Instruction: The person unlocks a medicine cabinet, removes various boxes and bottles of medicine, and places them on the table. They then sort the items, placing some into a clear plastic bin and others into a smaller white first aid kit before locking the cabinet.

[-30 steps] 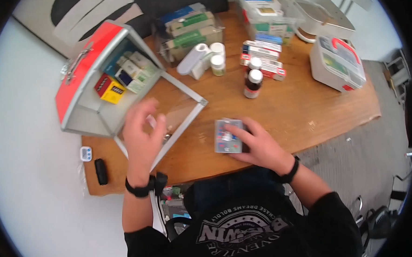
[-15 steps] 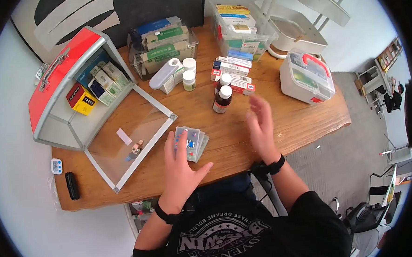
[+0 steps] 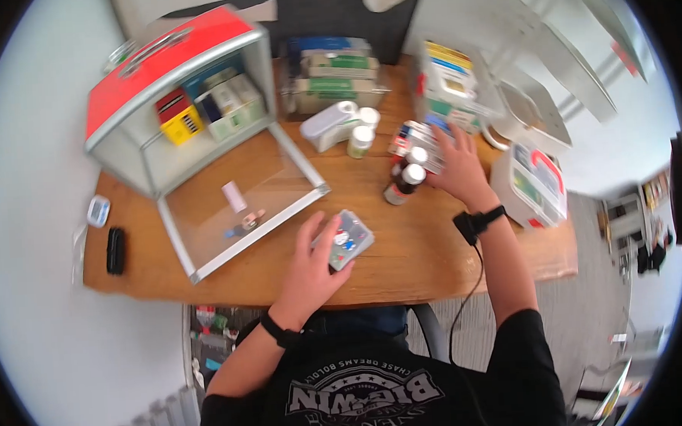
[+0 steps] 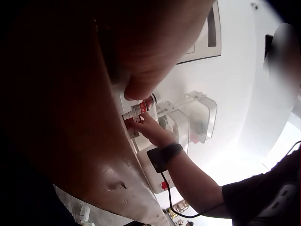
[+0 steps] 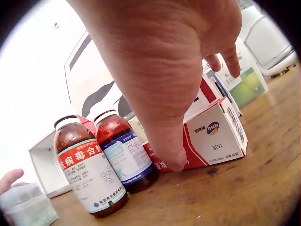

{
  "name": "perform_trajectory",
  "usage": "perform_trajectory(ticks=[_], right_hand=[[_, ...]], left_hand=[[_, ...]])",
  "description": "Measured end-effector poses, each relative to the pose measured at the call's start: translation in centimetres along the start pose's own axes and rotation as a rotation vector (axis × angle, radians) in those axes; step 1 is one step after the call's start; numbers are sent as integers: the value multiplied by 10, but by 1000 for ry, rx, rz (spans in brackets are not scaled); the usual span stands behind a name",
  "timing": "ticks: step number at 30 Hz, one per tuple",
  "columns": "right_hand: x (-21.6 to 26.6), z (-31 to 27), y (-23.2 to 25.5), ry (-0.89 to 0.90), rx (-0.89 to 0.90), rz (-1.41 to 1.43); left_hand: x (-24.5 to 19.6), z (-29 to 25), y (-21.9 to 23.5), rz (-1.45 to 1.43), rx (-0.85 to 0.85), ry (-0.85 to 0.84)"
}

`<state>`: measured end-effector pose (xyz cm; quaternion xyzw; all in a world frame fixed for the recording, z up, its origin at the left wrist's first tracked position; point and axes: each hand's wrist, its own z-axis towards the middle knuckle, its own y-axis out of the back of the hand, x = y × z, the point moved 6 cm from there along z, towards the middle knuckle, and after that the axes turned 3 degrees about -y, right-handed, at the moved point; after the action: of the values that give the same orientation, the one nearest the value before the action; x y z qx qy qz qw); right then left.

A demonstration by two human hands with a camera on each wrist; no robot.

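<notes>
My left hand [image 3: 309,272] holds a small clear plastic pill case [image 3: 356,241] by its edge near the front of the table, fingers on one side and thumb on the near side. Colourful pieces show through its lid. My right hand [image 3: 462,168] reaches over a group of medicine boxes [image 3: 427,140]. In the right wrist view its thumb lies against a red-and-white box [image 5: 214,134], while the other fingers [image 5: 230,61] extend over the far side. Just left of it stand two brown medicine bottles with white caps, one red-labelled [image 5: 89,174], one blue-and-white-labelled [image 5: 129,155].
A red-topped case [image 3: 171,56] stands at left, its clear door [image 3: 241,210] folded down onto the wooden table. White bottles [image 3: 361,142], bins of boxes [image 3: 334,86] and a handled white box [image 3: 529,188] line the back and right. A cable trails from my right wrist.
My right hand let go of the pill case and moved right and forward to the medicine boxes. My left hand came from the open door to the pill case. The head view shifted.
</notes>
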<state>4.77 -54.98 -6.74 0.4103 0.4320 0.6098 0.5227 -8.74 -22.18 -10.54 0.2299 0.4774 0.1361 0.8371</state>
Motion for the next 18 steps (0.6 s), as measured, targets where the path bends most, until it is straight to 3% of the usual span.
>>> perform_trajectory(ticks=[8,10,13,16,18], right_hand=[[0,-12,-10,-10,-50,89],[-1,-21,-11,-67,-131,142],[-1,-43,-9,-71,-214,250],[-11,-62,-12,-127,-281,369],[-29,-72,-30,-362,-197,759]], left_hand=[[3,-2,6,-97,42,-29],[1,-1,17,-89,23,-40],[-11,8,53,-121,-20,-29],[-15,30,127,167,-155,-71],[6,54,170,256,-223,-16]])
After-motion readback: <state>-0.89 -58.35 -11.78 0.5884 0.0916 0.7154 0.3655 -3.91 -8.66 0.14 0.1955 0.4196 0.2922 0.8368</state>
